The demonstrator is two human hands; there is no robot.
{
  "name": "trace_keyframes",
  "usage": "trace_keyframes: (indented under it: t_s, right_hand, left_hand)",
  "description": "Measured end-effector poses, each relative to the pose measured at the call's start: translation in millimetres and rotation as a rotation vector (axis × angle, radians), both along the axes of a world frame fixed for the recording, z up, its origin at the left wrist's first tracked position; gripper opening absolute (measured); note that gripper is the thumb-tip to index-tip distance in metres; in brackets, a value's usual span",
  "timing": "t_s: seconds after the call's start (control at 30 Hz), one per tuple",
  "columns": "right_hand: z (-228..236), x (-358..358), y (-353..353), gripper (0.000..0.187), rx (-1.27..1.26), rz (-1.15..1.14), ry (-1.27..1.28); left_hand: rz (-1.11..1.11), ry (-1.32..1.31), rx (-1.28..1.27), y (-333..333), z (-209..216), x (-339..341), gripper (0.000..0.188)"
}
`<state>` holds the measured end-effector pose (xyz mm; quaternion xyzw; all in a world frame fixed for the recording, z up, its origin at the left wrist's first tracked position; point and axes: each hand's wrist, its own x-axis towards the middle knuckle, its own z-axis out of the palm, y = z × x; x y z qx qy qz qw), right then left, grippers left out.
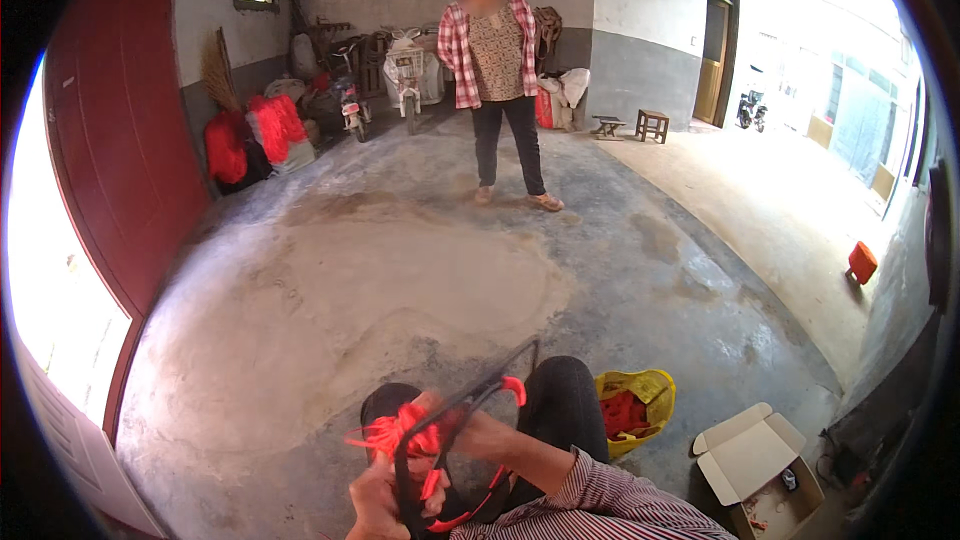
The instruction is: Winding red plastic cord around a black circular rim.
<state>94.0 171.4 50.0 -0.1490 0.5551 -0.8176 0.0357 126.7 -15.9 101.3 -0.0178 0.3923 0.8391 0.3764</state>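
A bundle of bright red strands (405, 430) is bunched between my hands, above my knees. My left hand (375, 500) is closed at its lower end, with a loose fringe sticking out to the left. My right hand (455, 425), reaching in from the right in a striped sleeve, is closed against the bundle's upper side; its fingers are partly covered. A thin black frame or band (470, 390) with red pieces along it crosses in front of both hands. Whether it is gripped too, I cannot tell.
A yellow bag (655, 395) holding red material stands by my right knee. Beyond it lies an open cardboard box (745, 455). A person (490, 60) in a checked shirt stands ahead. Red bundles (278, 125), a small stool (652, 125) and an orange-red object (861, 262) are farther off.
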Motion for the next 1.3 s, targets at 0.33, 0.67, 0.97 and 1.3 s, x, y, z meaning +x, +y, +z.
trace_keyframes:
  t_s: [0.33, 0.67, 0.97, 1.3]
  right_hand:
    - [6.8, 38.6, 6.5, 0.045, 0.151, 0.001, -0.308]
    - [25.0, 38.5, 5.0, 0.034, 0.192, -0.335, 0.302]
    - [22.2, 40.3, 93.8, 0.043, -0.848, 0.045, 0.028]
    - [-68.5, 58.3, 45.0, 0.043, 1.535, -0.172, 0.031]
  left_hand:
    - [0.202, 0.004, 0.103, -3.4, -27.7, -6.4, 0.049]
    - [0.34, 0.067, -0.086, 13.1, -8.7, -3.7, 0.051]
    - [0.39, 0.041, 0.071, -34.0, -47.3, -28.5, 0.05]
    - [0.11, 0.069, -0.049, -48.6, -33.8, -40.1, 0.043]
